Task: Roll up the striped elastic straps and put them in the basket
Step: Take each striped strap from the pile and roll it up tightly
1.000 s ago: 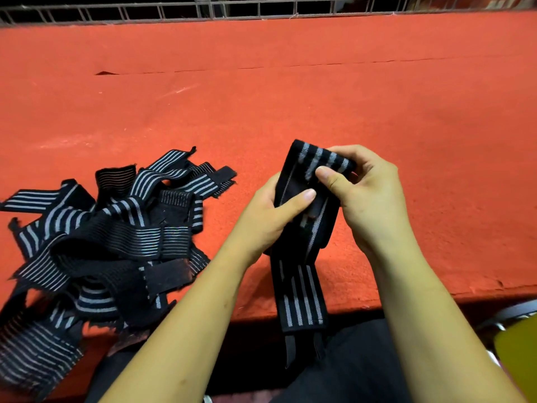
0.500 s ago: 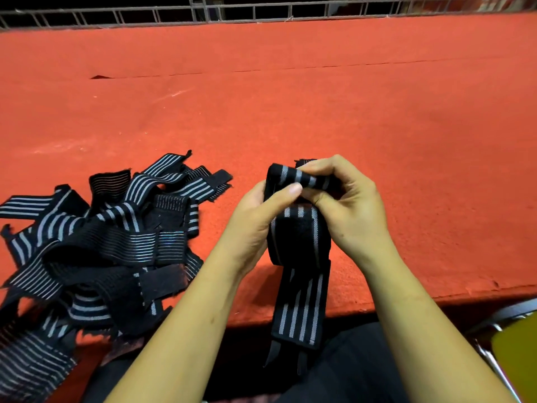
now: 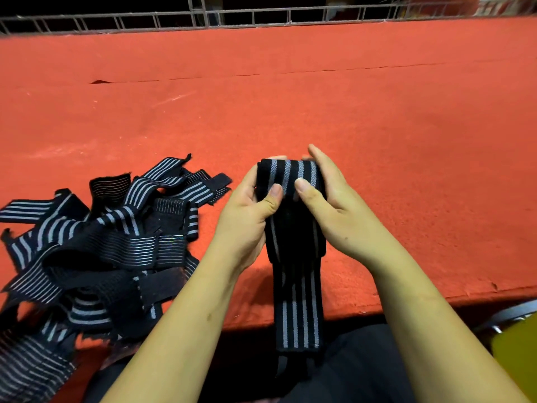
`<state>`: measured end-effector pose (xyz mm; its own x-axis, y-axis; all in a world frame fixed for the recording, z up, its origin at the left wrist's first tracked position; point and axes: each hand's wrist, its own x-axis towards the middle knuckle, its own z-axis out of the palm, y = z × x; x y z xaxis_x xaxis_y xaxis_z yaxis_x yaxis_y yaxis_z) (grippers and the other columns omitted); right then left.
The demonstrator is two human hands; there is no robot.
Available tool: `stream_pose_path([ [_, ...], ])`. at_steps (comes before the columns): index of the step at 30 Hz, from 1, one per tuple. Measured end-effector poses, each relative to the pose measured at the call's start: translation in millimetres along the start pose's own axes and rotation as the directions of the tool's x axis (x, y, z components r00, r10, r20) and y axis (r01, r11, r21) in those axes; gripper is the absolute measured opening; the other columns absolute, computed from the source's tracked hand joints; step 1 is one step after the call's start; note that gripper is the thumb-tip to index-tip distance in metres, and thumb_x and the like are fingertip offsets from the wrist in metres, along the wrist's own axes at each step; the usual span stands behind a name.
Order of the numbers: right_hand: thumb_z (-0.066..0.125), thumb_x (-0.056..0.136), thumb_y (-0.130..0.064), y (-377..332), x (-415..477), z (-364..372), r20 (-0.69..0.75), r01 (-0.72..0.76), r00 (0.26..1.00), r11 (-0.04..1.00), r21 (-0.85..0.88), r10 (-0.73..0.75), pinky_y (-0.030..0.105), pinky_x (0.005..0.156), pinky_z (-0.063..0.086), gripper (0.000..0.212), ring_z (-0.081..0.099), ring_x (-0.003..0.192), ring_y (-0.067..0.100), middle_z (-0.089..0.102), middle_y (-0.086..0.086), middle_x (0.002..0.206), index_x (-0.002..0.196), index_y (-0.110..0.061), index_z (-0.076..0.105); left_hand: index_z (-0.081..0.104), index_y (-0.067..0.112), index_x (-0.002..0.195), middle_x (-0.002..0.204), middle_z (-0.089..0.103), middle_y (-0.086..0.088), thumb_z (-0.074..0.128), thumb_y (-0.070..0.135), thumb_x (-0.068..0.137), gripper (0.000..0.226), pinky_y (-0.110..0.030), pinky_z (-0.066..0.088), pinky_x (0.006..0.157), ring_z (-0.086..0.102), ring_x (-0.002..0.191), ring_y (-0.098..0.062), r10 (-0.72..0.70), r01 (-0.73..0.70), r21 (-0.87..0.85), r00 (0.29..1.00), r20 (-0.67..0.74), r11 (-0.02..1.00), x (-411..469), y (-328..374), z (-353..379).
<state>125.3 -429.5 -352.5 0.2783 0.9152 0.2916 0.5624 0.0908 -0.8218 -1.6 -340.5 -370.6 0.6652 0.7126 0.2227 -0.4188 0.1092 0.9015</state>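
Table (image 3: 377,126) with a red felt-like cover fills the frame from 9 to 3 o'clock. Metal rail (image 3: 261,13) runs along the far edge at 12.

Pile (image 3: 101,242) of loose striped straps sits at 8 o'clock, tangled, some hanging off the near edge.

Strap (image 3: 297,315) in work is at centre. Its top end is wound into a short roll (image 3: 290,173); the tail hangs over the table edge toward 6, into the lap.

Left hand (image 3: 247,219) grips the roll from the 9 side, thumb pressed on the front face, the rest curled behind. Right hand (image 3: 340,210) grips from the 3 side, thumb on the front, fingers (image 3: 318,158) wrapped behind with one tip showing above the roll. Both are closed on this one strap.

My read: winding, early stage, most of the length unrolled.
- Hold light tension on the tail.
- Align the edges on every turn so the roll doesn't cone.
- Pin the outer layer with the thumbs while the fingers turn the core.
- The elastic will likely spring open if the grip slackens.

Hidden or unclear:
- Basket not in view.
- Turn count unreadable, since the hands cover the roll's back and sides.
- Tail end at 6 is dark on dark clothing, with a thin tab that's hard to make out.
- Yellow-green object (image 3: 515,350) at 4 o'clock is cut off by the frame, can't identify.
- Pile count can't be told.
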Motion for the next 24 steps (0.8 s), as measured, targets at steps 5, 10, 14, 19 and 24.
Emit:
stream_pose_path([
  [5,0.071,0.090,-0.022,0.0,5.5,-9.2,-0.122,0.061,0.991,0.997,0.037,-0.056,0.037,0.098,0.050,0.049,0.061,0.109,0.002,0.065,-0.011,0.117,0.135,-0.022,0.053,0.055,0.022,0.130,0.116,0.068,0.002,0.052,0.007,0.099,0.034,-0.035,0.049,0.101,0.063,0.112,-0.014,0.089,-0.073,0.319,0.995,-0.036,0.945,-0.3,2.3,-3.3],
  [10,0.066,0.092,-0.022,-1.1,7.2,-2.2,-0.191,0.057,0.981,0.988,0.147,-0.028,0.035,0.088,0.052,0.033,0.061,0.091,0.003,0.065,-0.011,0.098,0.123,-0.022,0.055,0.050,0.018,0.127,0.117,0.067,0.003,0.051,0.033,0.101,0.030,-0.047,0.046,0.106,0.062,0.115,-0.014,0.081,-0.027,0.463,0.992,-0.098,0.886,0.0,1.2,4.4],
  [14,0.048,0.104,-0.024,-0.2,3.2,4.5,-0.059,-0.012,0.998,0.976,0.217,0.025,0.023,0.091,0.048,0.038,0.058,0.093,-0.004,0.059,-0.013,0.104,0.140,-0.023,0.036,0.042,0.020,0.137,0.122,0.062,0.007,0.043,0.029,0.105,0.033,-0.028,0.047,0.104,0.059,0.114,-0.002,0.039,-0.013,0.450,0.998,-0.049,0.893,-2.8,4.5,8.4],
  [19,0.055,0.097,-0.011,0.0,4.4,7.4,-0.133,0.045,0.991,0.918,0.394,0.008,0.032,0.087,0.050,0.030,0.059,0.092,0.008,0.061,-0.002,0.100,0.124,-0.021,0.047,0.039,0.026,0.140,0.130,0.062,0.004,0.047,0.035,0.103,0.039,-0.036,0.045,0.109,0.058,0.123,-0.008,0.017,-0.002,0.453,0.999,-0.028,0.892,-3.0,6.0,6.2],
  [24,0.059,0.085,0.006,-0.3,9.4,7.7,-0.311,0.152,0.949,0.941,0.304,-0.053,0.028,0.081,0.046,0.036,0.055,0.083,0.006,0.058,-0.006,0.090,0.109,-0.020,0.052,0.057,0.026,0.121,0.112,0.070,-0.018,0.061,0.049,0.086,0.042,-0.058,0.050,0.097,0.067,0.108,-0.034,-0.006,0.056,0.404,0.992,-0.123,0.913,-3.2,2.7,6.2],
])
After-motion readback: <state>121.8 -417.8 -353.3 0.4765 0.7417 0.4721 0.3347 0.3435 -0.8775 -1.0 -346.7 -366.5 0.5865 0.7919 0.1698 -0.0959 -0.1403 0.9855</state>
